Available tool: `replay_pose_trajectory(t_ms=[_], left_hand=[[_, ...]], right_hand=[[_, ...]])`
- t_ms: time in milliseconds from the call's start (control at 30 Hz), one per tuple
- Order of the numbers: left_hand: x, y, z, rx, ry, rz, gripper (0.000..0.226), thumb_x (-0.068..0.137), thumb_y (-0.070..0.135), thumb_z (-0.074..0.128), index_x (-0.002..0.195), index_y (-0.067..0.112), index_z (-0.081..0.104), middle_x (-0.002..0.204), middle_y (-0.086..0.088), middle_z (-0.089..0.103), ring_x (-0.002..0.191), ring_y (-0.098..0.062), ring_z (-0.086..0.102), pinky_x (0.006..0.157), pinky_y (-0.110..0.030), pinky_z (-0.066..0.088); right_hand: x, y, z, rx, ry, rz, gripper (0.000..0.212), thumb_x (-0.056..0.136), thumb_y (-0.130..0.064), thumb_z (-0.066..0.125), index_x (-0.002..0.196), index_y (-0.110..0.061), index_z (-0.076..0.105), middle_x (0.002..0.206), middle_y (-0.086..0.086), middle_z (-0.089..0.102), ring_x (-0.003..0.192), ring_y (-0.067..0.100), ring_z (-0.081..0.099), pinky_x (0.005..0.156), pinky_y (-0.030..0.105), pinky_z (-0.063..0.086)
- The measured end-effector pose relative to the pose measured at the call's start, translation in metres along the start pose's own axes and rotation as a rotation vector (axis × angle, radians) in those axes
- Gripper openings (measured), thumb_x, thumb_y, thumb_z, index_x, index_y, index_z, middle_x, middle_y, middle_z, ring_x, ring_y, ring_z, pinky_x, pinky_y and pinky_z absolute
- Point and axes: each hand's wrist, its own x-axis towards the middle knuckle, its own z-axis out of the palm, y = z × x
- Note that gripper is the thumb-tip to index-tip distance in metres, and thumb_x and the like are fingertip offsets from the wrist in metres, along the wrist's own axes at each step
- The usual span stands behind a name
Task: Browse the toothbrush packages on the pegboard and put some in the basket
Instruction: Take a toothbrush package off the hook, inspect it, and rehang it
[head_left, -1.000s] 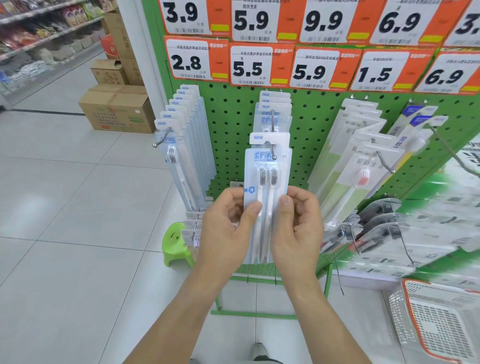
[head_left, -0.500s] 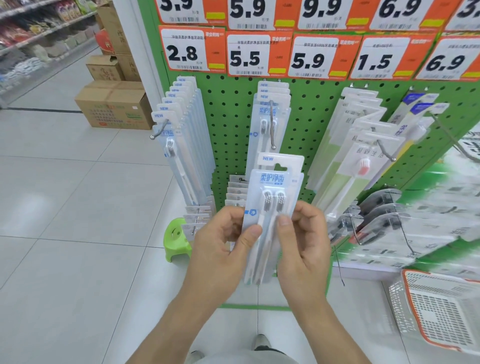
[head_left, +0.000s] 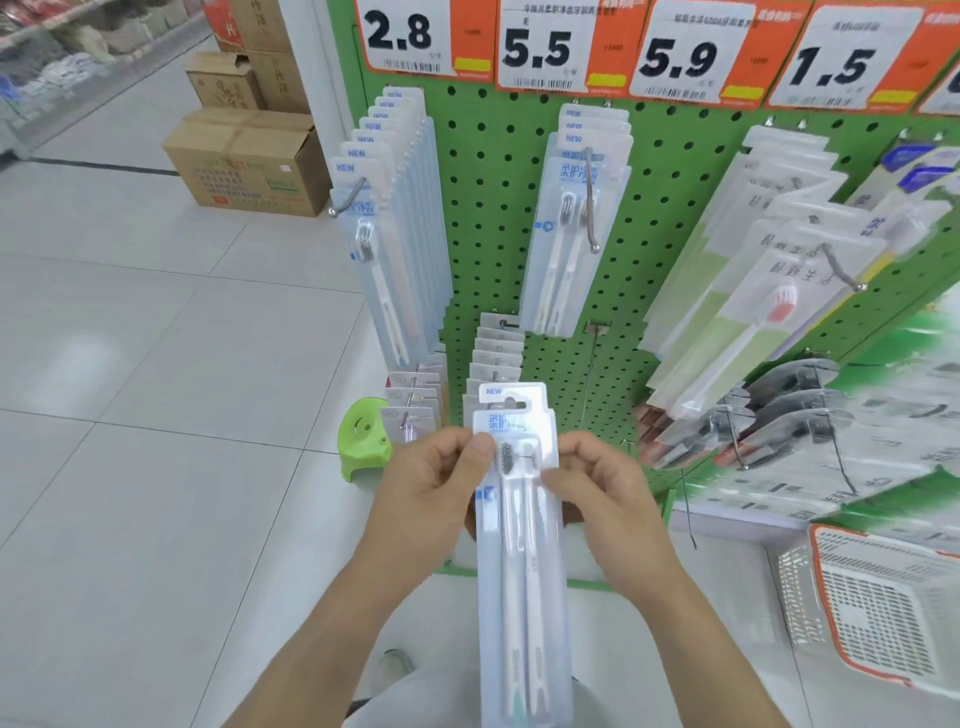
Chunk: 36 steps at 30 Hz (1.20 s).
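Observation:
A clear twin-pack toothbrush package (head_left: 522, 561) stands upright in front of me, off its hook. My left hand (head_left: 431, 493) pinches its left edge near the brush heads, and my right hand (head_left: 602, 499) pinches its right edge. Behind it rises the green pegboard (head_left: 483, 218) with more of the same packs (head_left: 571, 228) on the middle hook, a row of single-brush packs (head_left: 395, 228) to the left and other packs (head_left: 748, 291) to the right. A white basket with an orange rim (head_left: 878, 603) sits low at the right on the floor.
Orange price tags (head_left: 566, 47) run along the top of the board. Lower hooks carry small packs (head_left: 493, 358) and dark items (head_left: 769, 421). A green stool (head_left: 363, 436) stands by the board's foot. Cardboard boxes (head_left: 249, 161) sit on the tiled floor at back left.
Both hands have drawn the twin pack off the middle hook and brought it down and toward me. My view has tilted lower, showing more of the basket.

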Motion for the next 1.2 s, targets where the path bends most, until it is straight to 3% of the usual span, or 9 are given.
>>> replay_pose_trajectory(t_ms=[67,200,400,533,633,733,867,967,1200], left_hand=[[-0.002,-0.004,0.001,-0.001,-0.055,-0.052,0.035,0.1,0.024,0.052,0.095,-0.008,0.067,0.08,-0.034,0.066,0.055,-0.029,0.06,0.049,-0.028,0.053],[-0.001,-0.007,0.003,-0.044,-0.064,-0.122,0.033,0.102,0.018,0.053,0.09,-0.01,0.066,0.077,-0.032,0.064,0.057,-0.024,0.057,0.049,-0.025,0.051],[0.013,-0.005,0.002,-0.021,-0.007,-0.049,0.034,0.089,0.04,0.065,0.093,0.008,0.076,0.086,-0.026,0.07,0.067,-0.021,0.059,0.061,-0.033,0.049],[0.02,-0.005,0.001,-0.043,-0.056,-0.075,0.018,0.096,0.019,0.065,0.104,0.007,0.075,0.088,-0.016,0.077,0.071,-0.018,0.071,0.061,-0.028,0.054],[0.025,-0.001,-0.001,-0.043,-0.08,-0.061,0.016,0.096,0.01,0.064,0.11,0.006,0.072,0.097,-0.011,0.078,0.086,-0.02,0.074,0.074,-0.026,0.057],[0.029,0.005,-0.002,-0.061,-0.047,-0.092,0.01,0.093,0.011,0.07,0.1,0.004,0.073,0.092,-0.018,0.077,0.081,-0.024,0.072,0.081,-0.042,0.058],[0.032,0.009,-0.004,-0.047,0.01,-0.082,0.014,0.09,0.019,0.074,0.094,0.007,0.076,0.082,-0.012,0.078,0.072,-0.021,0.073,0.073,-0.036,0.059],[0.031,0.005,-0.005,-0.039,0.027,-0.051,0.013,0.09,0.022,0.073,0.097,0.013,0.077,0.085,-0.007,0.079,0.078,-0.022,0.075,0.076,-0.038,0.06],[0.025,-0.006,-0.008,0.0,-0.02,0.008,0.018,0.097,0.011,0.063,0.112,0.013,0.072,0.096,0.0,0.079,0.089,-0.016,0.076,0.079,-0.028,0.058]], right_hand=[[0.002,-0.002,0.003,0.023,0.048,-0.023,0.019,0.087,-0.03,0.069,0.083,-0.012,0.068,0.07,0.007,0.063,0.066,0.018,0.053,0.061,0.029,0.043],[0.011,-0.006,0.006,-0.133,0.126,-0.034,0.05,0.088,-0.043,0.067,0.068,0.0,0.051,0.057,0.0,0.032,0.054,0.014,0.024,0.049,0.027,0.022],[0.018,-0.013,0.0,-0.2,-0.009,0.01,0.035,0.085,-0.035,0.066,0.053,-0.022,0.061,0.042,-0.008,0.042,0.037,0.01,0.036,0.042,0.018,0.035],[0.023,-0.018,-0.005,-0.236,-0.078,0.038,0.03,0.085,-0.036,0.067,0.09,-0.007,0.069,0.044,-0.006,0.055,0.037,0.011,0.05,0.044,0.028,0.047],[0.027,-0.023,-0.01,-0.293,-0.126,0.03,0.034,0.087,-0.035,0.069,0.116,-0.018,0.062,0.049,0.001,0.061,0.039,0.022,0.057,0.044,0.035,0.052],[0.03,-0.024,-0.011,-0.313,-0.165,0.016,0.024,0.094,-0.029,0.067,0.114,-0.017,0.06,0.05,0.004,0.062,0.038,0.027,0.056,0.043,0.037,0.05],[0.03,-0.021,-0.004,-0.242,-0.15,-0.031,0.025,0.096,-0.03,0.061,0.117,-0.015,0.06,0.044,0.0,0.054,0.035,0.019,0.048,0.04,0.029,0.045],[0.026,-0.013,0.001,-0.234,-0.094,-0.081,0.027,0.097,-0.031,0.057,0.121,-0.02,0.062,0.041,-0.009,0.035,0.036,0.008,0.028,0.04,0.017,0.029],[0.02,0.004,0.002,-0.271,-0.017,-0.085,0.021,0.096,-0.04,0.056,0.115,-0.036,0.064,0.049,0.012,0.042,0.047,0.018,0.027,0.046,0.033,0.021]])
